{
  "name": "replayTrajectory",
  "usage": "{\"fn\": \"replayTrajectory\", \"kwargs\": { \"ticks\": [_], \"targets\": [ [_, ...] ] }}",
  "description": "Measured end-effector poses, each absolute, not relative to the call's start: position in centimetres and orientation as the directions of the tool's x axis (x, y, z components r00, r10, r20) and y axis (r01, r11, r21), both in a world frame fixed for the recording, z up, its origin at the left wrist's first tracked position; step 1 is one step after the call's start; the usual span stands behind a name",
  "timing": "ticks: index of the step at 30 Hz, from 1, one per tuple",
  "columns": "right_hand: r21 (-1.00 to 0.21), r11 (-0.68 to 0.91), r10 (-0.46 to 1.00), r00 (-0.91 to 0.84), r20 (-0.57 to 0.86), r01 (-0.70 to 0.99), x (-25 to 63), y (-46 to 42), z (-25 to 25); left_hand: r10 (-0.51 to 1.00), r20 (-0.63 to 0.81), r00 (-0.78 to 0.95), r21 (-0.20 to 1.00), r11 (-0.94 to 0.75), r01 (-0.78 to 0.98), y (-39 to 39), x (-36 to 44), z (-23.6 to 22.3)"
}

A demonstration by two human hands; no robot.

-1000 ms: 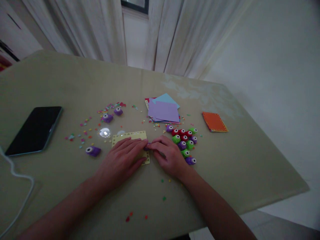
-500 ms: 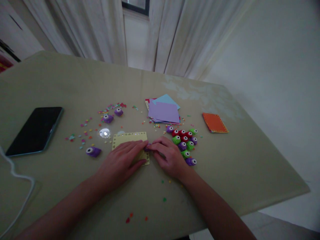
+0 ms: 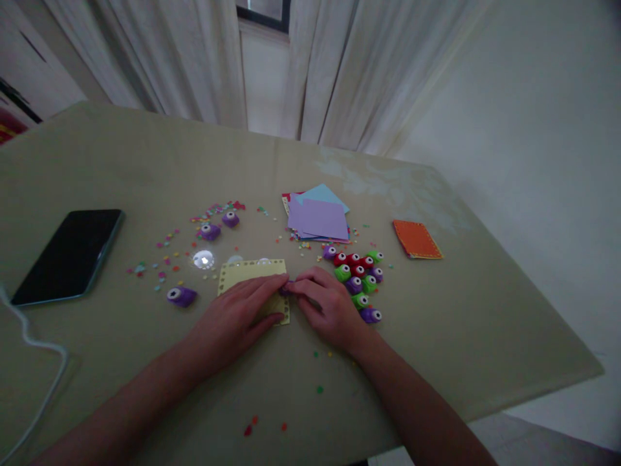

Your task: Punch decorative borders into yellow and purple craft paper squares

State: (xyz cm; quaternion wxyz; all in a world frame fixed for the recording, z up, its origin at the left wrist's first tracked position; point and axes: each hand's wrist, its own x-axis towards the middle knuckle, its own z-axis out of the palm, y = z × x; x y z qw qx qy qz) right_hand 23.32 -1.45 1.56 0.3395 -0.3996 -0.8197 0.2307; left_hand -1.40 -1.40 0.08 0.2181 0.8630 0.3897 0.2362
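Yellow card is laid flat on the pale green-brown worktop, near its front middle; places below are given around the card, with twelve o'clock pointing away from the wearer. Beyond the worktop, at twelve o'clock, pale curtains are hung in folds.

Of the things set down, the largest is a dark-screened tablet, placed well apart between nine and ten o'clock; a white cable is curved below it.

The card is partly covered by the left hand, whose fingers are stretched out and flat. A mostly hidden purple piece is gripped at the card's three o'clock edge by the closed fingers of the right hand. Whether it is also touched by the left fingertips cannot be told.

Lilac and light blue sheets are piled in a loose paper stack between one and two o'clock. An orange card, edged with small marks, is seen between two and three.

Red, green and purple punches with round white tops are clustered at three o'clock, just beside the right hand. One purple punch is left alone at nine, and two more are set close together near eleven.

Tiny coloured confetti is scattered mainly from nine to one o'clock, with a few bits towards six.
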Motion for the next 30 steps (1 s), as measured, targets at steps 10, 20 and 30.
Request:
{"fn": "replayTrajectory", "kwargs": {
  "ticks": [10,20,30],
  "targets": [
    [-0.638,0.575,0.813,-0.446,0.374,0.513,23.35,-1.53,1.44,0.767,0.211,0.605,0.565,-0.601,0.565,-0.94,-1.5,-0.03],
    [-0.629,0.579,0.811,-0.444,0.38,0.518,23.24,-1.53,1.56,0.757,0.233,0.611,0.552,-0.62,0.558,-0.96,-1.48,0.03],
    [-0.631,0.569,0.817,-0.447,0.364,0.527,23.28,-1.6,1.63,0.752,0.243,0.613,0.537,-0.63,0.56,-0.95,-1.5,-0.28]
  ]
}}
